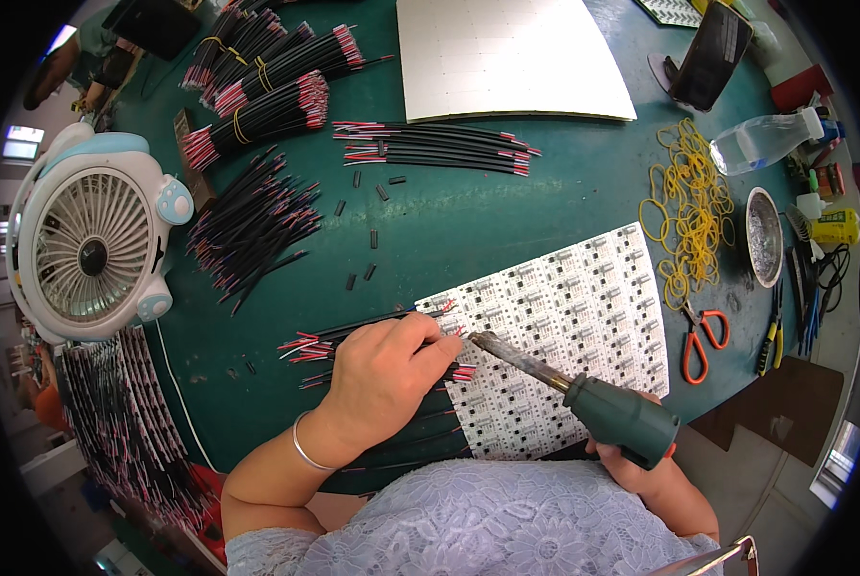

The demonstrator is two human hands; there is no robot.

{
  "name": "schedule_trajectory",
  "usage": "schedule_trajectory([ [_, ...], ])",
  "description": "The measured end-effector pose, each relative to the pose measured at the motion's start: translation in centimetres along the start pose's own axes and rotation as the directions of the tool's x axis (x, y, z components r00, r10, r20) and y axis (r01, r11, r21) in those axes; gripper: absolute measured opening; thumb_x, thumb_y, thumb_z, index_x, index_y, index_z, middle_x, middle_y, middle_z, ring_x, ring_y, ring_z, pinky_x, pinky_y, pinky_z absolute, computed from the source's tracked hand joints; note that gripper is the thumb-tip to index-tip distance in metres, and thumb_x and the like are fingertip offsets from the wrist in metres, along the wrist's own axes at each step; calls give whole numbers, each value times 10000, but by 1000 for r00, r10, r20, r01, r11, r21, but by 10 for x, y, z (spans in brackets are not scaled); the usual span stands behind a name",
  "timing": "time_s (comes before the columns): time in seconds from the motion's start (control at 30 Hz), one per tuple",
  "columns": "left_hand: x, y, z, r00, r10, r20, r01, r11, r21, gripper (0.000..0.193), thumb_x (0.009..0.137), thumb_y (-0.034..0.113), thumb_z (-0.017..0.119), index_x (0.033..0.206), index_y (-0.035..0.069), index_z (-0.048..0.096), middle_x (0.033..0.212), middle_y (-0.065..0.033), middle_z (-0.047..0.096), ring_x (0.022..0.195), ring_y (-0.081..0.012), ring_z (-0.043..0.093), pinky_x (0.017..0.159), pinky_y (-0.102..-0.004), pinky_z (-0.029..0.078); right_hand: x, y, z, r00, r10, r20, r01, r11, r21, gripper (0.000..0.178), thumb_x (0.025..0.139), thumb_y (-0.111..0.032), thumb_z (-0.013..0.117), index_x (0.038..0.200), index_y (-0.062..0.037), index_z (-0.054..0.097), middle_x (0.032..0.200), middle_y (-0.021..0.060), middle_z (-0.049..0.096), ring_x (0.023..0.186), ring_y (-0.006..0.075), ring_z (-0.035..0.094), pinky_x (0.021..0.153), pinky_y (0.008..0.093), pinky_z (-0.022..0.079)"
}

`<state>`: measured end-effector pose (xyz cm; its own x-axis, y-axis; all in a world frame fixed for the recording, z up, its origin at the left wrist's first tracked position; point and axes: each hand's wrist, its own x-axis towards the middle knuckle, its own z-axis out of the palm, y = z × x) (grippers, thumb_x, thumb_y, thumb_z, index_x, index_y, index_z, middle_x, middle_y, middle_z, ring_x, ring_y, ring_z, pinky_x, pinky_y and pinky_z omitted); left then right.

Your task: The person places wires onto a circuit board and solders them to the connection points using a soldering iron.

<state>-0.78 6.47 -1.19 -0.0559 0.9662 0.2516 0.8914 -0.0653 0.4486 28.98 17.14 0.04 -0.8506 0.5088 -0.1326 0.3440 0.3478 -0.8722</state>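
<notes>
A white panel of printed circuit boards (pixel 574 331), covered in rows of small components, lies slanted on the table before me. My left hand (pixel 382 365), with a bangle on its wrist, is closed at the panel's left edge. Thumb and forefinger pinch a black wire whose red end just shows past the fingertips. More black wires (pixel 326 336) with red and white ends lie under and beside this hand. Wrapped round the green handle of a soldering iron (pixel 622 420) is my right hand (pixel 632 466), partly hidden by it. The iron's dark tip points left, close to the left fingertips, above the panel.
Bundled black wires (pixel 267 115) and a loose pile (pixel 252 226) lie far left, near a white fan (pixel 94 254). A white board (pixel 512 58) lies at the back. Rubber bands (pixel 689 202), scissors (pixel 704 346), a metal bowl (pixel 764 237) and a bottle (pixel 766 142) stand right.
</notes>
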Motion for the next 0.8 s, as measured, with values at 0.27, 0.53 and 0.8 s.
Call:
schedule_trajectory([
  [0.27,-1,0,0,1000,5,-3,-5,1000,-1,213,664,42,665,864,105,703,762,-22,550,616,-181,561,540,-301,457,-4,-6,4,989,134,-70,-125,985,123,264,729,-63,684,993,-52,686,995,112,692,872,302,668,771,381,517],
  [0.53,-3,18,-35,996,-34,-83,30,998,-46,259,712,49,718,961,76,651,865,-65,636,600,-225,576,558,-354,457,1,-11,0,981,160,-114,-111,931,349,246,841,-153,649,1039,-8,643,893,115,651,643,179,668,598,293,538],
  [0.8,-22,30,-4,995,-97,34,94,993,78,278,694,58,687,942,70,562,809,-57,505,575,-210,562,486,-320,434,-10,-6,0,989,34,-142,8,957,290,211,866,-162,615,985,13,627,795,93,635,589,154,652,560,278,534],
])
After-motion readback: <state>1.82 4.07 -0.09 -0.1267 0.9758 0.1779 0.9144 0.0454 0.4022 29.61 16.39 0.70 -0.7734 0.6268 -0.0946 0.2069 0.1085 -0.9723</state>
